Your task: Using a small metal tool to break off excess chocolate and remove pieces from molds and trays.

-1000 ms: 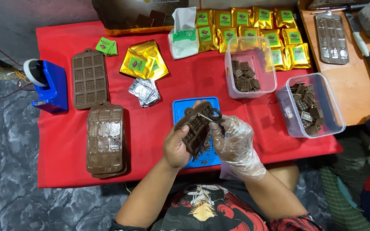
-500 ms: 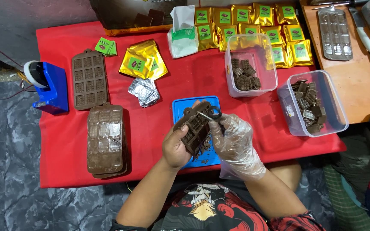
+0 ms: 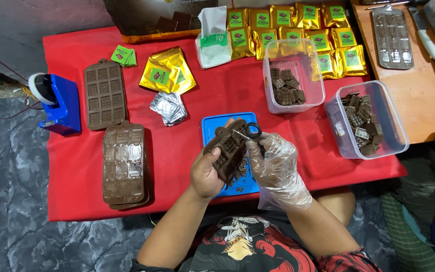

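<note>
- We are gripping a brown chocolate mould in our bare left hand, fingers wrapped around its lower end, above the blue tray on the red tabletop.
- We are pinching small black scissors in our gloved right hand, just right of the mould's upper end.
- The mould's long axis is running diagonally, up and to the right, towards the scissors.

My gloved right hand is hiding most of the scissors, so I am not seeing the blades. The brown mould is covering part of the blue tray. Beyond that tray, the top edge is cutting off the cardboard box.
</note>
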